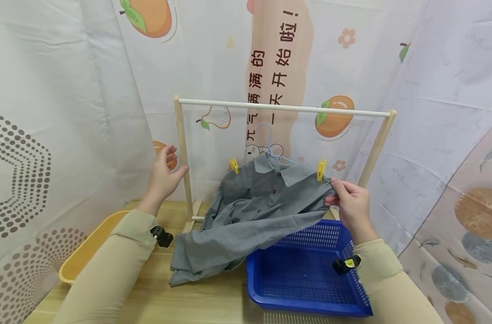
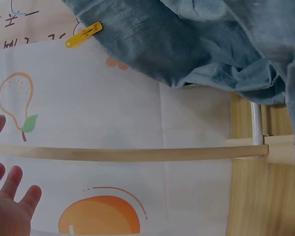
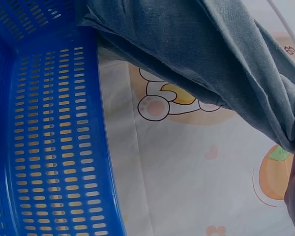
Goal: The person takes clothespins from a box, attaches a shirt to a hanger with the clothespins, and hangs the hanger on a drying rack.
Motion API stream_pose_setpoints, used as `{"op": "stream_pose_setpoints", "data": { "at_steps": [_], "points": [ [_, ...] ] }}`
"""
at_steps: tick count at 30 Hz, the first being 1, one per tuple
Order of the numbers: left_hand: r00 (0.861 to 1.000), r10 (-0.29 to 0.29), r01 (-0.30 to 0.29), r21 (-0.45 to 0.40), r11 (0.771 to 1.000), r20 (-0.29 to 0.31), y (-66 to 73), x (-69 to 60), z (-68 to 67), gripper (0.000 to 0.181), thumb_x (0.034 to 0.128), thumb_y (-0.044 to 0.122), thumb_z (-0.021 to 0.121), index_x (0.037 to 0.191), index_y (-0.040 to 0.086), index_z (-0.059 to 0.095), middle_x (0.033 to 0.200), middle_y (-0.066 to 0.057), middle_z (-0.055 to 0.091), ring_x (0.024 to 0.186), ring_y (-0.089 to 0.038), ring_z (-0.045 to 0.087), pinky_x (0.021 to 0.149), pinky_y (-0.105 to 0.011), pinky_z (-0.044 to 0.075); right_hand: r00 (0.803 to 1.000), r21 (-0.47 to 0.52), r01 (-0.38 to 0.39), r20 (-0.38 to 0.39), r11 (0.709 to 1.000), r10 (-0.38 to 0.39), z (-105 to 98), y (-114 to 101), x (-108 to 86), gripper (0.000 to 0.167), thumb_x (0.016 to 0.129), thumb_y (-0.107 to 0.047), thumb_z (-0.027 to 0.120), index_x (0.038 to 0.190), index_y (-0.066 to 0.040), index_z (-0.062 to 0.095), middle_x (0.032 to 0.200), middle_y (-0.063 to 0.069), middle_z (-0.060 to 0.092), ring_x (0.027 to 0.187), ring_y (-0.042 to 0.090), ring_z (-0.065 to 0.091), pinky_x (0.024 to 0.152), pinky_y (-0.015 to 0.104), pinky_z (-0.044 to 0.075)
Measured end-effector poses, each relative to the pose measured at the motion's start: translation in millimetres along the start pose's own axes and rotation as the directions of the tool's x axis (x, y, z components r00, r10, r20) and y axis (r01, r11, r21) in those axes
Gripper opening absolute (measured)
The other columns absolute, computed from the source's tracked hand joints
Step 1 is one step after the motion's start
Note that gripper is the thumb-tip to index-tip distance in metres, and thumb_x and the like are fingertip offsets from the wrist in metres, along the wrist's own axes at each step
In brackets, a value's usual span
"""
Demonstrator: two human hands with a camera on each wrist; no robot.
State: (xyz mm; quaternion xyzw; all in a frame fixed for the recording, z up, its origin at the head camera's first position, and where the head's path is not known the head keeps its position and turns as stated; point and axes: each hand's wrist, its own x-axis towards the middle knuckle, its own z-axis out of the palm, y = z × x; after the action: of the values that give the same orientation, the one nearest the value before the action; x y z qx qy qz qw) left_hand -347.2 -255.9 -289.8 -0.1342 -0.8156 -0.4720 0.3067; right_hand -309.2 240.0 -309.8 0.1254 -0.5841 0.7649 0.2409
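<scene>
A grey button-up shirt (image 1: pixel 266 211) is on a light blue hanger (image 1: pixel 269 139), whose hook shows lower than the rack's white bar. One yellow clothespin (image 1: pixel 234 166) sits at the left shoulder and another yellow clothespin (image 1: pixel 321 170) at the right. My right hand (image 1: pixel 353 204) pinches the shirt's cloth just below the right clothespin; in the right wrist view the gathered cloth (image 3: pixel 187 54) runs to that hand. Beside the rack's left post, my left hand (image 1: pixel 164 175) is raised with fingers spread and holds nothing. The left wrist view shows its fingertips (image 2: pixel 11 182) apart from the shirt.
A wooden drying rack (image 1: pixel 182 148) with a white bar (image 1: pixel 286 108) stands on the wood-grain table (image 1: pixel 148 279). A blue perforated basket (image 1: pixel 306 303) lies at front right under the shirt. A yellow tub (image 1: pixel 92 243) is at the left. Printed curtains (image 1: pixel 213 54) surround the table.
</scene>
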Motion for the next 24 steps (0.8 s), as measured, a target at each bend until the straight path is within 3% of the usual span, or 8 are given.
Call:
{"op": "stream_pose_setpoints", "data": {
  "at_steps": [10,18,24],
  "points": [
    [0.997,-0.076,0.076,-0.039,0.996,-0.013,-11.7,11.9,8.1,0.073,0.0954,0.006,0.069,0.155,-0.003,0.029,0.153,-0.022,0.040,0.136,-0.042,0.045,0.112,-0.051,0.039,1.000,0.016,0.013,-0.017,1.000,-0.013,1,0,-1.9,0.019,0.096,-0.009,0.072,0.092,0.008,0.077,0.063,0.011,0.068,0.044,0.017,0.065,0.043,0.032,0.056],
    [0.991,-0.132,0.133,-0.058,0.989,0.007,-19.9,11.5,7.8,0.073,0.0969,0.007,0.068,0.158,0.001,0.028,0.153,-0.022,0.041,0.136,-0.042,0.046,0.112,-0.053,0.038,1.000,0.016,0.027,-0.015,0.999,-0.027,4,-2,-3.2,0.020,0.097,-0.010,0.071,0.093,0.008,0.077,0.064,0.010,0.068,0.045,0.017,0.065,0.044,0.031,0.056],
    [0.984,-0.172,0.174,-0.059,0.983,0.038,-24.6,9.2,10.9,0.068,0.0999,0.011,0.064,0.159,0.006,0.031,0.154,-0.019,0.042,0.136,-0.039,0.047,0.107,-0.051,0.044,0.998,0.015,0.051,-0.027,0.999,-0.050,6,-3,-3.8,0.021,0.097,-0.010,0.070,0.096,0.011,0.076,0.067,0.011,0.069,0.045,0.016,0.065,0.044,0.030,0.056]
  ]
}}
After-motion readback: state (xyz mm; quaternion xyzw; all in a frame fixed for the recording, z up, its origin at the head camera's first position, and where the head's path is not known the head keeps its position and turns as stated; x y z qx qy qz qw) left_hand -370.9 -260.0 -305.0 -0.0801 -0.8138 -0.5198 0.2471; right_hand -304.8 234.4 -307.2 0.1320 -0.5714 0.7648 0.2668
